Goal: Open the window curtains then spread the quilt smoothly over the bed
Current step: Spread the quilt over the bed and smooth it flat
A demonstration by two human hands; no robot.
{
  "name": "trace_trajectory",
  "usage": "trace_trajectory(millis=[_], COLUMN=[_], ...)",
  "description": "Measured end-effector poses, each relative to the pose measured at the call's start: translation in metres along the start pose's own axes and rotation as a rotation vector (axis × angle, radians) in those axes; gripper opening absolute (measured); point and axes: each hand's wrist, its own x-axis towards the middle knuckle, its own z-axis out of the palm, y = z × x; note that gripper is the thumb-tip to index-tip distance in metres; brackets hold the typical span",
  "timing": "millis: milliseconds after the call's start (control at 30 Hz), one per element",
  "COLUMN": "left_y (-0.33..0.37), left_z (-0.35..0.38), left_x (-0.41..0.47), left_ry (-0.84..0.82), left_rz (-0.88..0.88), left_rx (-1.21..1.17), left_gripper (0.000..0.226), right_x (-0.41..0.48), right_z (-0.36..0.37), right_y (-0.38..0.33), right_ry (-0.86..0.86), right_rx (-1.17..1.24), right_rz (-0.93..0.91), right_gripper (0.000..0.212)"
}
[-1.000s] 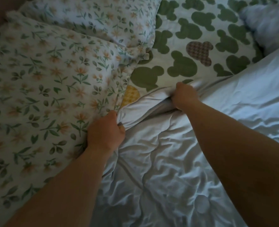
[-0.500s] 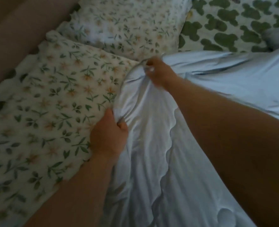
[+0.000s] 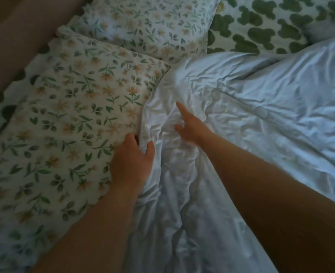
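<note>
Two hands on the bed, both ours. Our left hand (image 3: 132,160) is at the near left edge of the pale blue quilt (image 3: 251,115), right where it meets the near floral pillow (image 3: 68,119). Thumb sits on top of the quilt edge, fingers tucked down between quilt and pillow; looks pinched on the edge, fingertips hidden, so contact underneath we can't confirm. Our right hand (image 3: 190,127) is spread, fingers apart, index pointing toward the far left, palm low over the quilt and gripping nothing. It's motion-blurred, so we can't tell if the palm touches the fabric.

Quilt covers the centre and right of the view, running from the near edge up to the far pillows. Surface is wrinkled, heaviest creasing around both hands and along a fold running near to far between our forearms. Its far edge lies against the second floral pillow (image 3: 152,26) and overlaps the bedding with green mouse-head shapes (image 3: 261,26) at far right. A plain pale pillow (image 3: 324,30) shows at the far right corner, partly cut off.

Near floral pillow touches the quilt edge along its right side. Plain brownish surface (image 3: 15,36) at far left, beyond the pillows. Lighting dim throughout.
</note>
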Motion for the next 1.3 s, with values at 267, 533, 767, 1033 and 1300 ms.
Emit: trace_trajectory(millis=[267, 533, 767, 1033, 1300], left_y=[-0.056, -0.108, -0.131, -0.160, -0.234], left_z=[-0.016, -0.034, -0.046, -0.047, -0.093], left_x=[-0.087, -0.161, -0.223, -0.267, -0.293], left_ry=[-0.084, -0.097, -0.219, -0.311, -0.241], left_rz=[0.048, 0.260, -0.237, -0.207, -0.385], left_rx=[-0.009, 0.194, -0.234, -0.366, 0.176], left_gripper=[0.036, 0.058, 0.084, 0.041, 0.068], right_x=[-0.105, -0.189, -0.242, -0.311, -0.379], right_z=[0.052, 0.114, 0.155, 0.178, 0.186], right_y=[0.005, 0.012, 0.019, 0.028, 0.027], right_ry=[-0.066, -0.121, -0.149, -0.209, -0.369], right_rx=[-0.062, -0.107, -0.060, -0.018, -0.023], right_rz=[0.037, 0.046, 0.067, 0.052, 0.047], right_gripper=[0.072, 0.076, 0.083, 0.073, 0.075])
